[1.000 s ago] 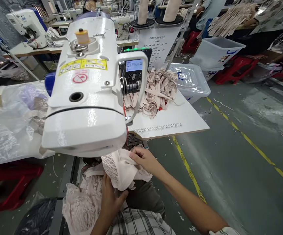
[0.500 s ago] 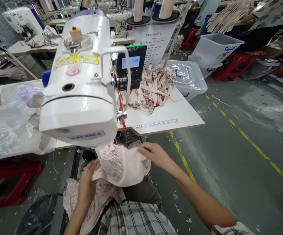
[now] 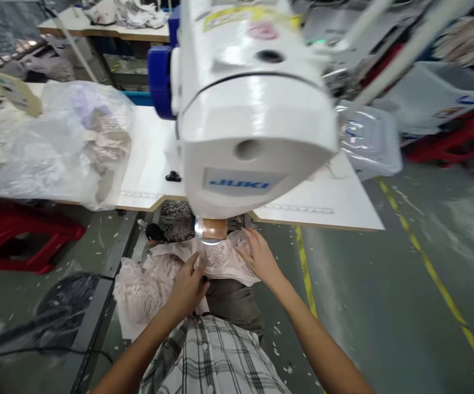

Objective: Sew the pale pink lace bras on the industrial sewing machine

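Observation:
A pale pink lace garment (image 3: 224, 261) lies under the front of the white sewing machine (image 3: 257, 115), over my lap. My left hand (image 3: 189, 287) is closed on the garment's near edge, just left of the machine's round metal and orange part (image 3: 212, 229). On the right, my right hand (image 3: 260, 256) grips the garment's other side with thumb and fingers. More pink lace pieces (image 3: 146, 290) hang over my left thigh. The needle area is hidden behind the machine head.
A clear plastic bag (image 3: 52, 158) with fabric lies on the white table (image 3: 150, 158) to the left. Red stools (image 3: 27, 235) stand at lower left and far right. Clear plastic bins (image 3: 370, 139) are behind the table's right end.
The view has turned left and moved nearer the machine. Both hands have brought the garment up under the machine head, and my left hand has moved right, closer to my right hand.

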`<action>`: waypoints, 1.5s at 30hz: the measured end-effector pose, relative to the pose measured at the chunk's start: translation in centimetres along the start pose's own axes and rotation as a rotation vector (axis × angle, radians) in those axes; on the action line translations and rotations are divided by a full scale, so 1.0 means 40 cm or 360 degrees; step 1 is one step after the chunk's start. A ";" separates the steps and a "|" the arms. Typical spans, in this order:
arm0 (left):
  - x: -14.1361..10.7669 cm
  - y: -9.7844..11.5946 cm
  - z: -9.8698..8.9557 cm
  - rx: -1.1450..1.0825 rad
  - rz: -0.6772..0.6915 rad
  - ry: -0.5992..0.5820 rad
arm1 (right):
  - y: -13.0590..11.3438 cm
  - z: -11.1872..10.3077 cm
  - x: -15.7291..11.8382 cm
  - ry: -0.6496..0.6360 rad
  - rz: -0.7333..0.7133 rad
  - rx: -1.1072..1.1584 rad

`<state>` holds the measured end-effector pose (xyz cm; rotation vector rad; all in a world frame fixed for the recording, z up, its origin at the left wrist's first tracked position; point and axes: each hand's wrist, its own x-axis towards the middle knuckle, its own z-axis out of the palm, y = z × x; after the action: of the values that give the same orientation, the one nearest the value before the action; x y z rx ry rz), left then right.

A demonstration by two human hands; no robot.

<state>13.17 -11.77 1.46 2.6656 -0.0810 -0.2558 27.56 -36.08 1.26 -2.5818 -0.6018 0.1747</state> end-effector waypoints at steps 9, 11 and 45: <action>-0.291 -0.202 -0.182 0.0380 -0.1129 -0.0146 | -0.066 0.164 0.016 -0.0017 -0.0082 0.0226; -0.309 -0.184 -0.170 0.0358 -0.1064 -0.0224 | -0.117 0.128 0.008 0.0079 -0.0065 0.0357; 0.073 0.225 -0.371 -0.0783 0.0350 -0.0531 | -0.219 -0.301 -0.038 -0.0752 -0.0262 0.1000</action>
<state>18.80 -13.59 18.05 2.0860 -0.3639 -0.5655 25.56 -34.98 16.06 -1.8742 -0.7707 0.7952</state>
